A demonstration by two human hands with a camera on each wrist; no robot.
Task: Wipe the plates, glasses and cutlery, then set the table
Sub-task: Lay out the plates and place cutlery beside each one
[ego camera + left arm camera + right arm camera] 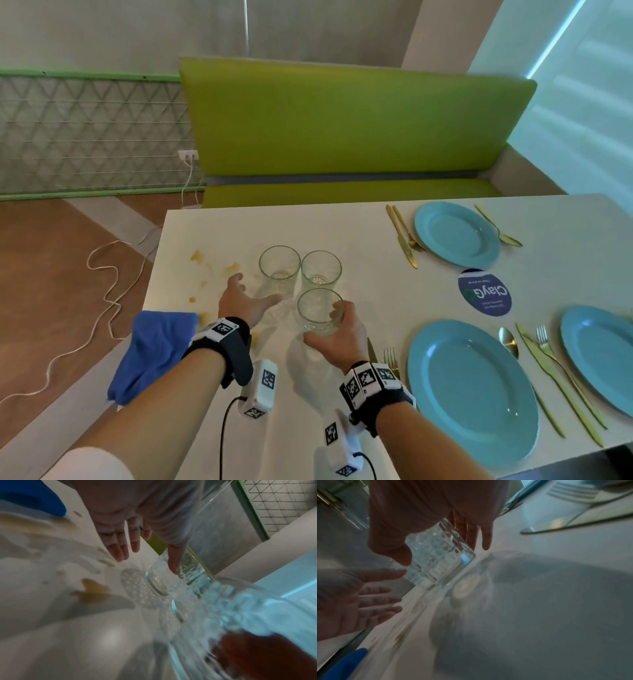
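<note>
Three clear glasses stand close together mid-table. My right hand (334, 330) grips the nearest glass (318, 311), thumb on its near side and fingers round its right side; the right wrist view shows this glass (440, 566) between thumb and fingers (471, 534), blurred. My left hand (245, 298) is open, with straight fingers, left of the back-left glass (279, 269); in the left wrist view its thumb (174, 561) lies against that glass (164, 578). The back-right glass (321, 270) stands untouched. A blue cloth (154, 353) hangs over the table's left edge.
Yellowish stains (202, 260) mark the white table (219, 226) left of the glasses. Blue plates (469, 387) (457, 233) (599, 356) with gold cutlery (404, 236) fill the right side, beside a round blue coaster (484, 291). A green bench (342, 123) stands behind.
</note>
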